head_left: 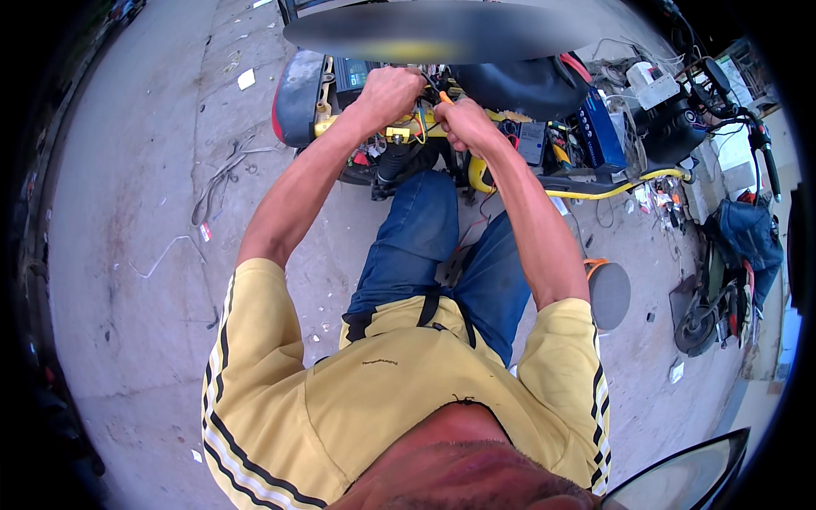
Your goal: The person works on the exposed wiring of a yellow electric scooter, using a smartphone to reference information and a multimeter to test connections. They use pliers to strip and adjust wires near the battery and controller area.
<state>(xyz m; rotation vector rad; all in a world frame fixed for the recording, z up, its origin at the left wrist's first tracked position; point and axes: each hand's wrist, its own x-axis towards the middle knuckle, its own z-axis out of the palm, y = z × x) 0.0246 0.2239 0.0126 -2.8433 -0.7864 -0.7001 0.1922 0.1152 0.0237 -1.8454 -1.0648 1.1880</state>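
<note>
In front of me stands a yellow-framed scooter with its body opened and coloured wires exposed. My right hand is closed around an orange-handled tool, its dark end pointing up and left into the wiring. My left hand is closed just left of it, over the frame; what its fingers grip is hidden. Beside that hand sits a black finned box. A yellow bracket and a dark shock absorber are below the hands. The black seat lies to the right of them.
A blue box and loose tools rest on the scooter's right part. A round grey stool stands at right, near a second scooter. A strap and litter lie on the concrete at left. A blurred dark shape covers the top.
</note>
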